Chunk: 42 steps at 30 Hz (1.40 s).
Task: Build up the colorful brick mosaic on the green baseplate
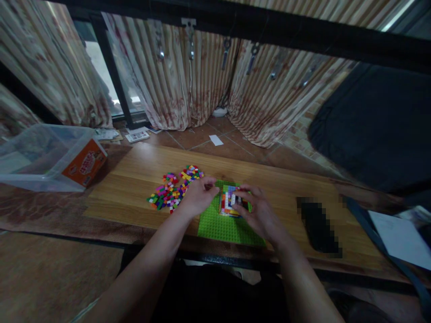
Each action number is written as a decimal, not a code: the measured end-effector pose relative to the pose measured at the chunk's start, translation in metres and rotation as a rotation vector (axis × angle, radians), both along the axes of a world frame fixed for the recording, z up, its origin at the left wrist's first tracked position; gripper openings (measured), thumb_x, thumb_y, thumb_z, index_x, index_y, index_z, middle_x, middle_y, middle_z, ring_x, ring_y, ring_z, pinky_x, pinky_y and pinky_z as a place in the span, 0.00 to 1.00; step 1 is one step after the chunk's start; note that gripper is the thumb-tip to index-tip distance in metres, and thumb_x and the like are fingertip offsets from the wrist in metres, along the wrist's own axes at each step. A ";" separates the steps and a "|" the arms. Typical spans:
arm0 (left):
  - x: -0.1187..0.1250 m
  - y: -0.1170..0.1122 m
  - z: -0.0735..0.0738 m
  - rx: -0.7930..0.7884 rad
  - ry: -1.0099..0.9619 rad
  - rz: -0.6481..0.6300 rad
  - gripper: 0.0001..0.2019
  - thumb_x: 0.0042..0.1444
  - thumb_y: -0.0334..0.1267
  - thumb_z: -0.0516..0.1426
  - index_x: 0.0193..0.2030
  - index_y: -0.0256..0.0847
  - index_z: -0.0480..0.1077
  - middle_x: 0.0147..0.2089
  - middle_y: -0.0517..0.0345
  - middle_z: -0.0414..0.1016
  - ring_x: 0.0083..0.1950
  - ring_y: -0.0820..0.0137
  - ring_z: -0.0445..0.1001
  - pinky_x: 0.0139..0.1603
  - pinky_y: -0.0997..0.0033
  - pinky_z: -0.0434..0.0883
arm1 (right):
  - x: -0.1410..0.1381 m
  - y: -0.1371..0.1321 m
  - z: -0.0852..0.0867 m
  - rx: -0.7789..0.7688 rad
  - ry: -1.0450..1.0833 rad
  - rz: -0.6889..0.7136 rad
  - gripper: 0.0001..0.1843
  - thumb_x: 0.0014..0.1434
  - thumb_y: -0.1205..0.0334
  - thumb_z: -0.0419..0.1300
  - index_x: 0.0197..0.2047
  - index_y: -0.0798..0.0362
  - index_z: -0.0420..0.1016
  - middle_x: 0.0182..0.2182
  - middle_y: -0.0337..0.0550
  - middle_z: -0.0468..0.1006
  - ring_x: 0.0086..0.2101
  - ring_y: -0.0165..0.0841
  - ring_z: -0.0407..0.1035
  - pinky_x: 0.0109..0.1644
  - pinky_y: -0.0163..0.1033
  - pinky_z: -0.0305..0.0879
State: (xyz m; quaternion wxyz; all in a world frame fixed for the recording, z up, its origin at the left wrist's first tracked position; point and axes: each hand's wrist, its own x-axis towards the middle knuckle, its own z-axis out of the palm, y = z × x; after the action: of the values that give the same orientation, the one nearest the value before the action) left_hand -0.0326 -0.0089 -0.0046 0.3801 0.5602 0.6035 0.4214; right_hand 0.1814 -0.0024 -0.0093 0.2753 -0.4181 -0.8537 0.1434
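A green studded baseplate (232, 229) lies on the wooden board, bearing a low rectangular build of multicoloured toy bricks (223, 202). My right hand (258, 210) reaches over the build from the right. Its thumb and forefinger close around a white toy brick (233, 199) at the build's top; whether that brick is pressed down or loose cannot be seen. Just left of the build, my left hand (198, 197) hovers near the baseplate's edge, thumb and fingers slightly apart, with nothing visible between them. Beside it spreads a pile of loose bricks (164, 194), partly hidden by that hand.
A clear plastic bin (43, 177) with an orange label stands at the left end of the wooden board (141, 163). To the right lie a dark pixelated object (319, 226), a strap (373, 240) and white paper (402, 237). Striped curtains (171, 85) hang behind.
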 end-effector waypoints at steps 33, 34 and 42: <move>0.036 0.003 -0.016 -0.109 -0.015 -0.059 0.14 0.45 0.34 0.62 0.42 0.38 0.74 0.38 0.56 0.80 0.37 0.68 0.76 0.39 0.71 0.72 | -0.007 -0.008 0.002 0.014 -0.049 -0.110 0.17 0.62 0.60 0.55 0.52 0.52 0.77 0.55 0.54 0.72 0.55 0.46 0.65 0.60 0.57 0.61; 0.037 0.003 -0.015 -0.114 -0.013 -0.051 0.14 0.45 0.33 0.61 0.41 0.38 0.74 0.38 0.56 0.80 0.37 0.68 0.76 0.39 0.71 0.72 | -0.007 -0.008 0.002 0.011 -0.035 -0.112 0.17 0.62 0.60 0.55 0.51 0.52 0.77 0.54 0.54 0.72 0.55 0.46 0.65 0.60 0.58 0.61; 0.037 0.001 -0.009 -0.126 0.058 -0.046 0.13 0.45 0.32 0.62 0.41 0.37 0.74 0.38 0.55 0.80 0.38 0.67 0.76 0.41 0.71 0.72 | -0.009 -0.006 0.007 0.021 0.156 -0.196 0.14 0.62 0.59 0.54 0.45 0.52 0.79 0.50 0.53 0.76 0.51 0.43 0.70 0.58 0.54 0.64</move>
State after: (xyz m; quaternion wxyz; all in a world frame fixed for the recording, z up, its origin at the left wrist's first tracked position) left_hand 0.0044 -0.0081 -0.0132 0.4065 0.5608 0.6265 0.3574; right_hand 0.1726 -0.0081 -0.0025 0.3579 -0.4844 -0.7862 0.1387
